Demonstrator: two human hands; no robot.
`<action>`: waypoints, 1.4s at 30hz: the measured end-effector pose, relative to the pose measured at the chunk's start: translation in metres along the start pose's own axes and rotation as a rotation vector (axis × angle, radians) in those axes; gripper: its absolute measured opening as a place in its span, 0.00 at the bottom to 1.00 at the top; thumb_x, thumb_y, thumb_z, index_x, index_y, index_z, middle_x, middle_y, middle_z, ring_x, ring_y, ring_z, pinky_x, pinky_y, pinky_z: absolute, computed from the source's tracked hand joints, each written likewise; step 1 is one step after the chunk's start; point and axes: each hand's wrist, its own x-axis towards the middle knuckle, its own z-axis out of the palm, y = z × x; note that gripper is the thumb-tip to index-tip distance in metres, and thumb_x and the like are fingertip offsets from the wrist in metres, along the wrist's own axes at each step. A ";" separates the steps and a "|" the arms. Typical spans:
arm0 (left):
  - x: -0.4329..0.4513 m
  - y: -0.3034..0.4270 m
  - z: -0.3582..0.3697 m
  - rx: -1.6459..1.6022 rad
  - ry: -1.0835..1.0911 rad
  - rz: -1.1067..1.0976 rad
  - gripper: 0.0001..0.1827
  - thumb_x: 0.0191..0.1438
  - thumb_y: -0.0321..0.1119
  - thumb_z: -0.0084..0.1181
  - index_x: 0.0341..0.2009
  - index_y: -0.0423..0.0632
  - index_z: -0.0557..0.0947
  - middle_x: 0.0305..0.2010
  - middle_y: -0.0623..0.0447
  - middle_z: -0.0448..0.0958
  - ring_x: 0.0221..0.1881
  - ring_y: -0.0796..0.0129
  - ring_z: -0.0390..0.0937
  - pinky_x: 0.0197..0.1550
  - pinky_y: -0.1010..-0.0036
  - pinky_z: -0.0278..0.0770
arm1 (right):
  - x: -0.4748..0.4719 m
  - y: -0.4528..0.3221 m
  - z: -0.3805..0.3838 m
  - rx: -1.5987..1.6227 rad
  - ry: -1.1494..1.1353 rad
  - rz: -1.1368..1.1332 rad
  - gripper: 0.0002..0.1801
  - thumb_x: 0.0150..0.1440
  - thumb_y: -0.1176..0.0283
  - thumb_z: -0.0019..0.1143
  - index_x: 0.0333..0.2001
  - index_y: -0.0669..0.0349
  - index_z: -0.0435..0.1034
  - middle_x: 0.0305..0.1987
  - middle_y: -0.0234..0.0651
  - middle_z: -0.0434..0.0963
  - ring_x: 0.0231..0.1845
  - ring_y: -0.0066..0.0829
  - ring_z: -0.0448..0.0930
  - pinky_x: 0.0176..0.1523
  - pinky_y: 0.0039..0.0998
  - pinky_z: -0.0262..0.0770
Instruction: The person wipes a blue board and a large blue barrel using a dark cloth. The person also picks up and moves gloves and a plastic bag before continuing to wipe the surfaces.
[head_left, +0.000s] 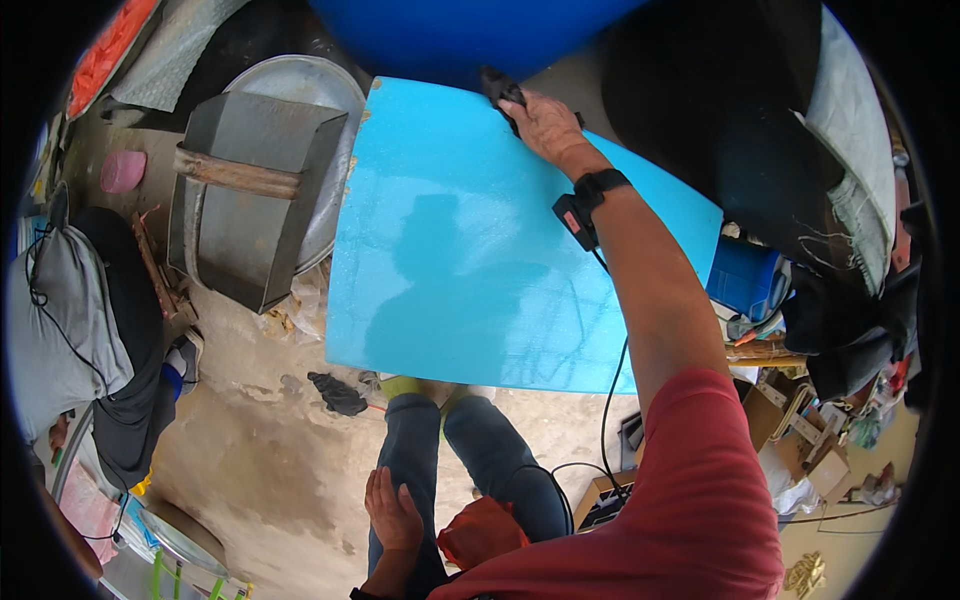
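Note:
A light-blue tabletop (450, 300) with a wet-looking sheen and chipped left edge lies before me. At its far edge my right hand (546, 126) grips a dark, bunched cloth (504, 96), pressed on the surface. A black wrist strap with a small box and a cable (576, 217) sits on that forearm. My left hand (394, 510) rests on my thigh, fingers extended, holding nothing. Beside it, a red bundle (484, 531) lies at my lap.
Left of the tabletop, a metal scoop-like bin (247, 225) leans over a round metal tray (319, 82). A blue drum (480, 30) stands beyond the far edge. A blue container (742, 277) and boxes (825, 461) are at right. Another person (67, 315) sits at left.

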 end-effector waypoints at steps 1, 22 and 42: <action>0.000 0.001 0.000 0.011 -0.008 0.009 0.21 0.54 0.33 0.42 0.51 0.35 0.65 0.52 0.38 0.66 0.57 0.45 0.59 0.58 0.57 0.55 | -0.012 0.024 -0.009 0.080 -0.002 -0.042 0.23 0.57 0.53 0.38 0.45 0.60 0.68 0.47 0.44 0.72 0.50 0.47 0.69 0.53 0.40 0.64; -0.007 0.002 -0.002 0.070 -0.032 0.009 0.22 0.54 0.36 0.43 0.51 0.37 0.66 0.52 0.40 0.67 0.58 0.49 0.59 0.58 0.59 0.56 | -0.131 0.301 -0.010 -0.368 0.469 0.161 0.20 0.56 0.67 0.39 0.49 0.68 0.60 0.52 0.54 0.64 0.49 0.53 0.68 0.51 0.42 0.65; -0.079 -0.097 -0.044 -0.181 0.321 -0.396 0.19 0.50 0.37 0.50 0.45 0.41 0.73 0.44 0.38 0.71 0.48 0.46 0.67 0.50 0.61 0.65 | -0.417 0.043 -0.017 1.732 -0.138 0.896 0.16 0.47 0.83 0.45 0.44 0.66 0.66 0.39 0.42 0.75 0.37 0.39 0.77 0.40 0.37 0.76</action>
